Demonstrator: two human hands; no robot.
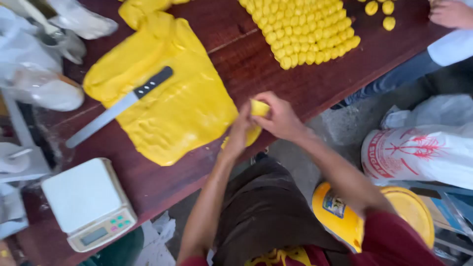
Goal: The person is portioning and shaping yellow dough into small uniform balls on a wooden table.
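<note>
knife (118, 107): black handle, long pale blade, lying slantwise on the dough sheet (167, 93)
dough sheet: big yellow slab, spread flat on the bench (256, 59)
balls (305, 29): many small yellow ones packed in rows at the far edge of the bench; three more (382, 12) apart to their right
scale (88, 202): white, small screen and coloured buttons, near corner
bags (44, 59): clear plastic, heaped on the left
sack (419, 152): white with red print, on the floor
bucket (374, 212): yellow, beside the person's leg
co-worker (451, 29): one hand and a white sleeve, top right
</note>
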